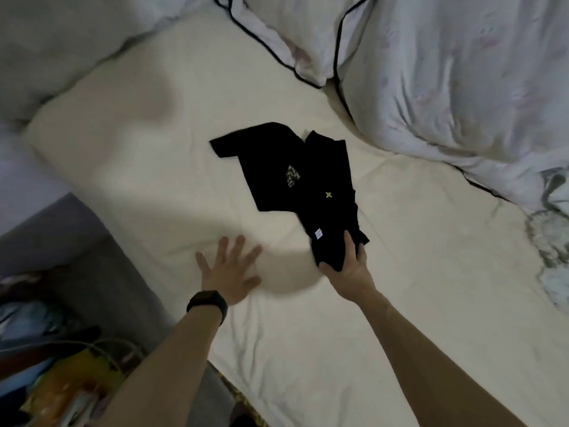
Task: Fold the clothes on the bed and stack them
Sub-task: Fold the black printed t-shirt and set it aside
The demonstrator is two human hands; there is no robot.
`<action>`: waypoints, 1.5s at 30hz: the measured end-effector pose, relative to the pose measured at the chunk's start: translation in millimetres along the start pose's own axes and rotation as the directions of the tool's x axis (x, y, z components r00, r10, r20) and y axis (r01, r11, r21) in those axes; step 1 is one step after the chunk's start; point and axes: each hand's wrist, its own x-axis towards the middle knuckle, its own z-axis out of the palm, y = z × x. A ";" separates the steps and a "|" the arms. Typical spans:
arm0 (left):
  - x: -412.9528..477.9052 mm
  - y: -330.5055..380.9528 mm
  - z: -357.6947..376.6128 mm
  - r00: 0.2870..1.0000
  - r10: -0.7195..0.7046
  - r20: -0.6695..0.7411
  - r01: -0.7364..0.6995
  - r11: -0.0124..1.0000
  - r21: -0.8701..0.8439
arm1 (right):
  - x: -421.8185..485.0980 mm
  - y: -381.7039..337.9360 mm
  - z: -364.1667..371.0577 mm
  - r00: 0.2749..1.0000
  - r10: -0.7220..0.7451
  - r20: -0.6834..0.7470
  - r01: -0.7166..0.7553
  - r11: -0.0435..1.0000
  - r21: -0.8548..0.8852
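A black T-shirt (286,167) lies partly folded on the cream bed sheet (400,272), one side turned over the middle and one sleeve still spread out to the left. It bears a small yellow mark and a white tag. My right hand (346,263) grips the shirt's near hem, thumb on top of the cloth. My left hand (229,269) rests flat on the bare sheet to the left of the shirt, fingers spread, holding nothing. A dark band sits on my left wrist.
A white quilt with dark piping (446,81) is heaped along the far and right sides of the bed. A grey pillow (61,41) lies at the far left. Past the bed's left edge, the floor holds cluttered bags and cables (61,365).
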 end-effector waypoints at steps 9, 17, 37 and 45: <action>14.5 -4.4 -9.3 0.989 0.001 0.145 0.000 1.000 -0.006 | -5.5 -7.0 -8.4 0.978 0.061 -0.199 -0.035 0.991 0.132; -46.4 42.4 -121.4 0.999 0.036 -0.002 -0.035 0.963 -0.267 | -152.8 -27.1 -125.3 0.900 -0.129 -0.416 0.252 0.933 0.256; -347.6 293.0 -213.6 0.425 0.893 -0.150 -0.795 0.447 0.410 | -499.8 47.8 -233.1 0.637 -0.097 -0.765 0.445 0.856 0.263; -414.0 291.5 -278.1 0.393 0.852 -0.345 -0.905 0.424 0.017 | -570.9 96.6 -215.4 0.441 0.329 -0.835 0.466 0.711 0.526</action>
